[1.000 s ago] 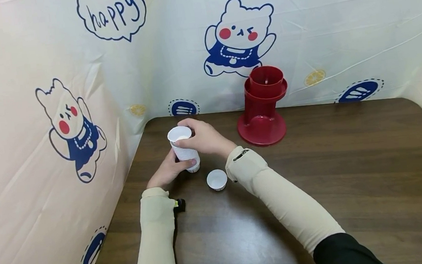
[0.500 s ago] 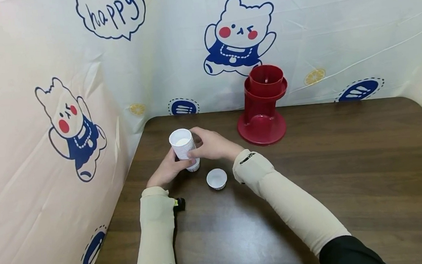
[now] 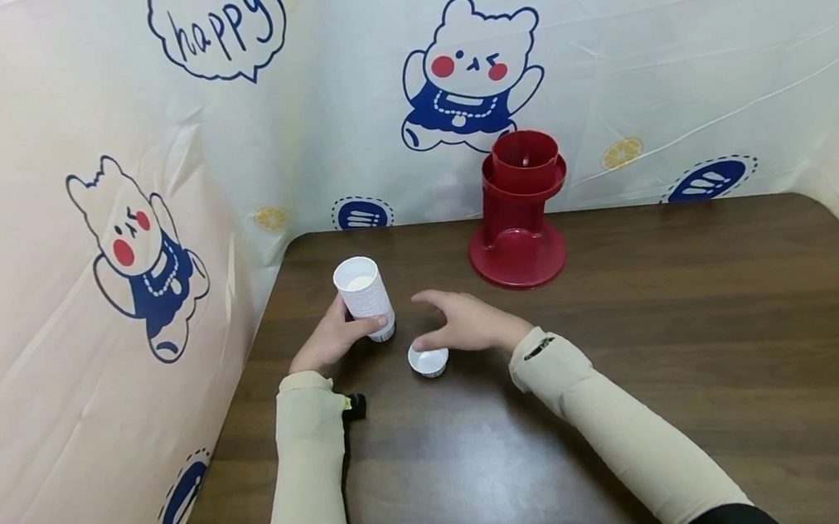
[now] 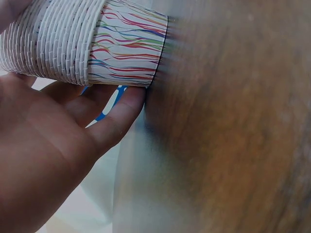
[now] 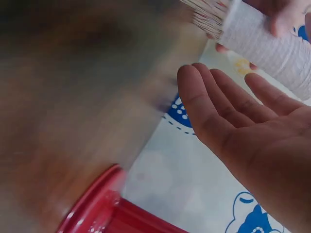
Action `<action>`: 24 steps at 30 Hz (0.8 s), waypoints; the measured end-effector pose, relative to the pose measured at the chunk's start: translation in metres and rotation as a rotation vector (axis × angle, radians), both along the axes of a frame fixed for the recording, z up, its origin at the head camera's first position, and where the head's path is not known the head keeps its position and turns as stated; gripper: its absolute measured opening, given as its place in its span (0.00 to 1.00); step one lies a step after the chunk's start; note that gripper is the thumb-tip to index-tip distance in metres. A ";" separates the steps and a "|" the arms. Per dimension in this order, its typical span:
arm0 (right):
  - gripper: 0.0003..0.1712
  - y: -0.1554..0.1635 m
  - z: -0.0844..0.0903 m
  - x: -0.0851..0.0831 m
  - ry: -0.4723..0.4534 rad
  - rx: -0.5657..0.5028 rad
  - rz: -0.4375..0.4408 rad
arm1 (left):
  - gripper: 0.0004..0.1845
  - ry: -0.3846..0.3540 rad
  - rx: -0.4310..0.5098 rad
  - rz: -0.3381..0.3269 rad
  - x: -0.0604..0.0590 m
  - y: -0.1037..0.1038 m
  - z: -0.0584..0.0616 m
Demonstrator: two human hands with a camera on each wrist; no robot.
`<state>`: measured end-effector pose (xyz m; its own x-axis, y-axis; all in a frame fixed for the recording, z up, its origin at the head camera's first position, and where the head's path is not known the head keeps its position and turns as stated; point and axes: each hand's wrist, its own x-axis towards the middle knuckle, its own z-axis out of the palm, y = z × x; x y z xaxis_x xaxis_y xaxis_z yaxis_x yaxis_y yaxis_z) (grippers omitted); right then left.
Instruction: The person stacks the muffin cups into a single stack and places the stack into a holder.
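The right hand (image 3: 462,325) has left the top of the cup stack (image 3: 365,298) since half a sec ago. It is now released, fingers straight and relaxed, and hovers over the single cup (image 3: 429,361), which sits just right of the stack and nearer the person. I judge the work w/ the stack's top is finished for now, attention goes to the single cup.

The left hand (image 3: 336,340) grasps the stack low on its side. The stack stands on the table (image 3: 621,344), left of the red dispenser (image 3: 516,212); long axis nearly vertical, leaning slightly, open mouth upward. The single cup's mouth is also up.
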<state>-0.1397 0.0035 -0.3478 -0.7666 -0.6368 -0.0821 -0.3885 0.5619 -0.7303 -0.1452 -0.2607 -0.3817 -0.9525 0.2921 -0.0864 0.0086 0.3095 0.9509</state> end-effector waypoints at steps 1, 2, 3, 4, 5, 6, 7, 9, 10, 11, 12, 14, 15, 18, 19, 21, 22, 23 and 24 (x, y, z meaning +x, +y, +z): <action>0.45 0.002 -0.002 0.003 0.007 0.017 0.007 | 0.40 0.000 -0.004 0.001 0.000 0.000 0.000; 0.46 0.003 -0.004 0.006 0.014 0.032 0.014 | 0.40 0.001 -0.006 0.002 0.001 0.000 0.000; 0.47 0.004 -0.006 0.009 0.018 0.049 0.018 | 0.40 0.001 -0.006 0.001 0.001 0.000 0.000; 0.48 0.005 -0.008 0.011 0.020 0.062 0.023 | 0.40 0.002 -0.008 0.002 0.001 0.000 0.000; 0.49 0.005 -0.009 0.014 0.026 0.074 0.025 | 0.40 0.004 -0.009 0.000 0.001 0.000 0.000; 0.49 0.005 -0.011 0.015 0.030 0.084 0.028 | 0.40 0.003 -0.007 -0.001 0.001 0.000 0.000; 0.49 0.005 -0.012 0.017 0.033 0.093 0.028 | 0.40 0.002 -0.005 0.000 0.001 0.000 0.000; 0.49 0.005 -0.014 0.019 0.043 0.110 0.030 | 0.40 -0.001 0.000 0.001 0.000 -0.001 -0.001; 0.49 0.004 -0.015 0.019 0.049 0.117 0.030 | 0.40 -0.003 0.001 0.003 -0.001 -0.001 -0.001; 0.49 0.003 -0.016 0.020 0.056 0.122 0.030 | 0.41 -0.006 0.004 0.003 -0.001 -0.002 -0.002; 0.49 0.002 -0.017 0.020 0.062 0.128 0.031 | 0.41 -0.009 0.007 0.004 -0.001 -0.002 -0.002; 0.48 0.000 -0.019 0.020 0.081 0.140 0.032 | 0.41 -0.013 0.008 0.005 -0.001 -0.002 -0.002; 0.48 -0.002 -0.019 0.020 0.089 0.150 0.033 | 0.41 -0.016 0.008 0.006 -0.001 -0.002 -0.001; 0.47 -0.004 -0.020 0.021 0.113 0.158 0.037 | 0.42 -0.020 0.004 0.011 0.000 -0.003 0.000; 0.47 -0.004 -0.020 0.022 0.119 0.155 0.036 | 0.42 -0.021 0.002 0.013 0.001 -0.002 0.000; 0.47 -0.004 -0.020 0.024 0.120 0.145 0.032 | 0.42 -0.020 0.004 0.014 0.001 -0.002 0.000; 0.47 -0.004 -0.020 0.025 0.120 0.143 0.029 | 0.42 -0.018 0.004 0.014 0.001 -0.001 0.000; 0.47 -0.004 -0.020 0.025 0.121 0.145 0.026 | 0.42 -0.016 0.005 0.014 0.001 -0.001 0.000; 0.47 -0.004 -0.019 0.026 0.123 0.142 0.022 | 0.42 -0.016 0.006 0.013 0.000 -0.001 -0.001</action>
<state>-0.1133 -0.0003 -0.3672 -0.7625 -0.6421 -0.0790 -0.4833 0.6466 -0.5902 -0.1448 -0.2617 -0.3824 -0.9548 0.2800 -0.1000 -0.0108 0.3034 0.9528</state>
